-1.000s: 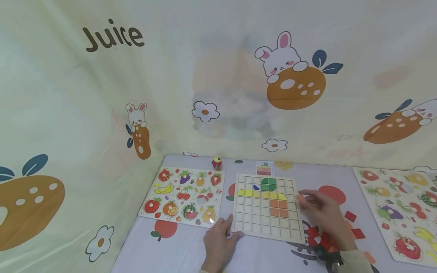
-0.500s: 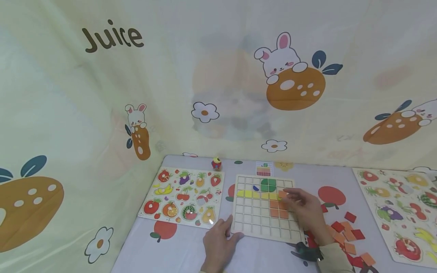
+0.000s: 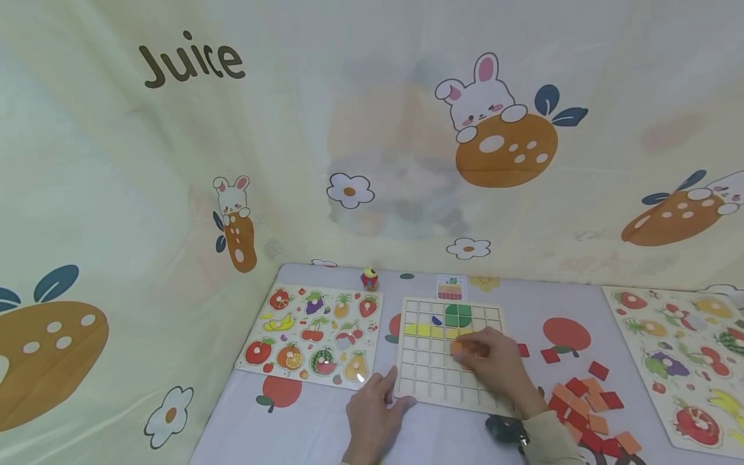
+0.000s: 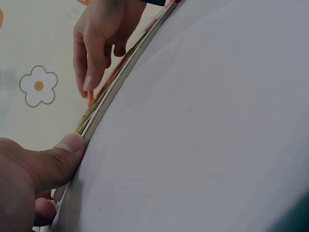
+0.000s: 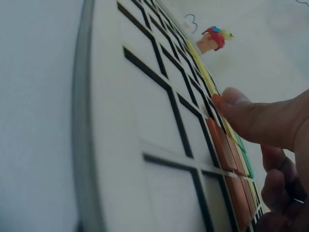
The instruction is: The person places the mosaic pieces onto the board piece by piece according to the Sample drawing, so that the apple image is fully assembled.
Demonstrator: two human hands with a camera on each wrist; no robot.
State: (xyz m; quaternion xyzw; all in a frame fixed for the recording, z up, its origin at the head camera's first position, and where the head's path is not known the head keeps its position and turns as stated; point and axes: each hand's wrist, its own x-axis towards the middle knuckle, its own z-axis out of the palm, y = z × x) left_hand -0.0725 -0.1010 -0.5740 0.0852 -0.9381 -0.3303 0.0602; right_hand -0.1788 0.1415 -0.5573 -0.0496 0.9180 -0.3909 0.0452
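Note:
A wooden grid board [image 3: 427, 372] lies on the table in the head view. The left hand [image 3: 374, 413] grips its near left corner, the thumb [image 4: 71, 143] on the front edge. Over the middle of the board, the right hand [image 3: 494, 363] pinches an orange square tile [image 3: 456, 349] between thumb and fingers, just below a row of yellow tiles [image 3: 424, 330]. In the left wrist view this tile [image 4: 90, 98] stands on edge at the board. Green pieces [image 3: 458, 315] and a small blue piece [image 3: 436, 320] sit higher up. Placed orange tiles [image 5: 221, 143] are partly hidden behind the right hand.
Loose red and orange tiles [image 3: 581, 405] lie scattered right of the board. Fruit puzzle boards stand at left [image 3: 290, 332] and right [image 3: 668, 342]. A pattern card [image 3: 451, 288] and a small toy figure [image 3: 369, 278] are behind the board.
The right hand has moved left from the board's right edge to its middle, carrying the orange tile. More of the loose tiles now show. The left hand has stayed at the corner.

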